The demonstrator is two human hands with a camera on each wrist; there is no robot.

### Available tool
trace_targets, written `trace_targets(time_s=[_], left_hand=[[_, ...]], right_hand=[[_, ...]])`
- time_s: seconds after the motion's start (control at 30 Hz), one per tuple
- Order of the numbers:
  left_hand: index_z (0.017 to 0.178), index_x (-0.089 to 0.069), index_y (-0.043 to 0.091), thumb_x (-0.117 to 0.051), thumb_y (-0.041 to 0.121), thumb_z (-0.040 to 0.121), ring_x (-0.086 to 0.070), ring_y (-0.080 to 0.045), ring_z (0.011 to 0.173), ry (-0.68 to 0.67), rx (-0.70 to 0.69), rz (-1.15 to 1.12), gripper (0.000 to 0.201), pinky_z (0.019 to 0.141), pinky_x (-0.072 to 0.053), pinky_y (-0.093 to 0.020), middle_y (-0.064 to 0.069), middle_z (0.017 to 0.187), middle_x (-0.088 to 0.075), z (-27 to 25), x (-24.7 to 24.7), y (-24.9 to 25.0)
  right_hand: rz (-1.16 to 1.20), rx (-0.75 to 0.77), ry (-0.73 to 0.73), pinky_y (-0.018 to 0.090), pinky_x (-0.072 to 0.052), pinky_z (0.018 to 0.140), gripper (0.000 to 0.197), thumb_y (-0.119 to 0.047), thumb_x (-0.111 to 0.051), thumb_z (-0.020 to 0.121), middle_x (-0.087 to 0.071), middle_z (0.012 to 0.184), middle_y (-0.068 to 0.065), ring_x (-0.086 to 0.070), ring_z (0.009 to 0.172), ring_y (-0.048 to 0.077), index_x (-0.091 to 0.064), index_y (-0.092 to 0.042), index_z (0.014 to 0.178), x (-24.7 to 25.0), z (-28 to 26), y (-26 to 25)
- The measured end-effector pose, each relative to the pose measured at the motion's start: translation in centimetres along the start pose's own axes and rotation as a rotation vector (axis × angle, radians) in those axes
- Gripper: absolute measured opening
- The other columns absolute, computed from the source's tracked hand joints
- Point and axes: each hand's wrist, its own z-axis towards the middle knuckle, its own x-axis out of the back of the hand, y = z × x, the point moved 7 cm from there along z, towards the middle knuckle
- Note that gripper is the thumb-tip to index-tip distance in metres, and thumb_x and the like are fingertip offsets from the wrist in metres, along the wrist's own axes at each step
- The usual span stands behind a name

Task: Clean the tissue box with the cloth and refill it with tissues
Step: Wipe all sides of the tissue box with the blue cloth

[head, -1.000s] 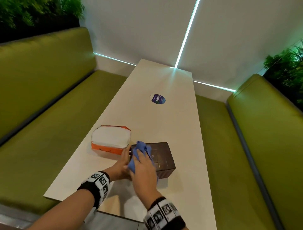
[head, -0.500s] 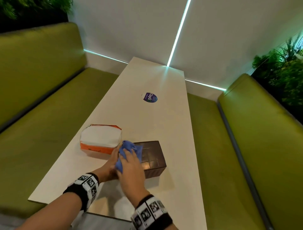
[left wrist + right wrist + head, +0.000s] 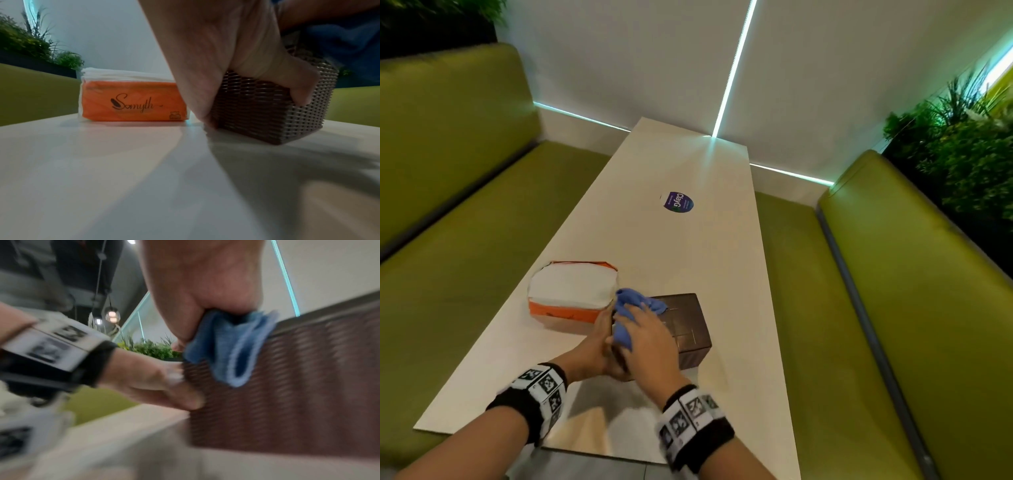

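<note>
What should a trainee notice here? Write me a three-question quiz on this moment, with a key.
1. True or false: the orange plastic pack of white tissues lies on the green bench.
2. Which hand grips the dark brown woven tissue box by its corner? A) left hand B) right hand C) neither
3. Fill in: the right hand presses the ____ cloth onto the box's top.

Key
1. False: it lies on the long white table, left of the box.
2. A: the left hand curls its fingers round the near corner.
3. Blue: the crumpled blue cloth lies under the right hand.
</note>
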Motion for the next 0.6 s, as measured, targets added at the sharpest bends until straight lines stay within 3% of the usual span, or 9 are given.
trace_targets(time_s=[0.07,0.17,0.23,0.3,0.33,0.4,0.47,0.53,0.6], left_hand=[[0.149,0.008,0.021,-0.092,0.038,0.034,-0.028,-0.025,0.141,0.041,-0.025,-0.002,0.154,0.117,-0.03,-0.042,-0.007,0.15,-0.019,0.3,0.3,0.0],[0.146,0.002,0.028,-0.096,0.018,0.04,-0.025,-0.015,0.137,0.05,-0.08,-0.071,0.145,0.116,-0.025,-0.034,0.0,0.145,-0.019,0.1,0.2,1.1],[0.147,0.002,0.025,-0.097,0.019,0.041,-0.023,-0.014,0.137,0.061,-0.091,-0.073,0.145,0.116,-0.025,-0.032,-0.001,0.146,-0.018,0.3,0.0,0.7],[0.144,0.002,0.03,-0.097,0.022,0.041,-0.024,-0.015,0.138,0.064,-0.098,-0.059,0.143,0.117,-0.025,-0.035,-0.001,0.145,-0.019,0.2,0.1,0.7],[0.141,0.002,0.034,-0.097,0.02,0.042,-0.025,-0.015,0.137,0.064,-0.096,-0.063,0.141,0.116,-0.026,-0.033,-0.001,0.144,-0.02,0.3,0.1,0.7],[0.137,0.001,0.038,-0.096,0.014,0.044,-0.026,-0.013,0.133,0.061,-0.092,-0.082,0.136,0.111,-0.028,-0.028,0.0,0.141,-0.02,0.3,0.2,0.3],[0.138,0.001,0.039,-0.096,0.016,0.043,-0.028,-0.014,0.134,0.046,-0.091,-0.079,0.138,0.112,-0.028,-0.03,0.001,0.142,-0.021,0.3,0.2,0.2],[0.144,0.003,0.034,-0.097,0.021,0.042,-0.027,-0.017,0.137,0.024,-0.079,-0.072,0.144,0.115,-0.028,-0.036,0.0,0.145,-0.021,0.5,0.2,0.0],[0.149,0.005,0.026,-0.096,0.02,0.042,-0.025,-0.016,0.138,0.007,-0.064,-0.071,0.147,0.115,-0.026,-0.032,-0.001,0.147,-0.019,0.6,0.3,0.0]], right_hand=[[-0.001,-0.072,0.041,0.038,-0.03,0.117,0.046,-0.022,-0.057,0.093,-0.044,0.149,0.006,-0.034,0.141,0.024,-0.052,-0.015,0.138,1.9,0.9,3.7],[0.099,-0.244,0.111,0.025,-0.026,0.115,0.046,-0.02,-0.055,0.096,-0.04,0.152,0.0,-0.036,0.14,0.016,-0.048,-0.014,0.141,4.9,0.2,8.6],[0.257,-0.363,0.121,0.009,-0.03,0.103,0.044,-0.022,-0.054,0.097,-0.043,0.148,-0.003,-0.043,0.133,0.013,-0.048,-0.013,0.14,6.0,-0.8,10.8],[0.55,-0.555,0.125,0.0,-0.039,0.082,0.039,-0.028,-0.052,0.098,-0.058,0.132,0.004,-0.055,0.119,0.019,-0.057,-0.007,0.131,6.4,-1.7,12.9],[0.712,-0.664,0.151,0.004,-0.046,0.071,0.04,-0.034,-0.05,0.099,-0.064,0.117,0.009,-0.06,0.106,0.024,-0.061,-0.005,0.124,6.5,-2.4,14.2],[1.164,-0.807,0.176,0.02,-0.055,0.063,0.045,-0.039,-0.043,0.101,-0.067,0.099,0.019,-0.063,0.087,0.031,-0.059,-0.002,0.122,6.7,-4.2,15.2],[1.508,-0.777,0.153,0.029,-0.059,0.072,0.045,-0.037,-0.042,0.101,-0.069,0.107,0.025,-0.064,0.094,0.035,-0.056,0.001,0.123,7.8,-5.7,15.4],[1.526,-0.814,0.174,0.032,-0.059,0.076,0.034,-0.028,-0.048,0.1,-0.072,0.102,0.021,-0.068,0.093,0.03,-0.061,0.001,0.112,9.6,-7.2,16.1],[1.285,-0.845,0.226,0.03,-0.059,0.067,0.029,-0.017,-0.052,0.098,-0.067,0.093,0.019,-0.067,0.087,0.033,-0.06,0.007,0.111,11.1,-7.7,17.6]])
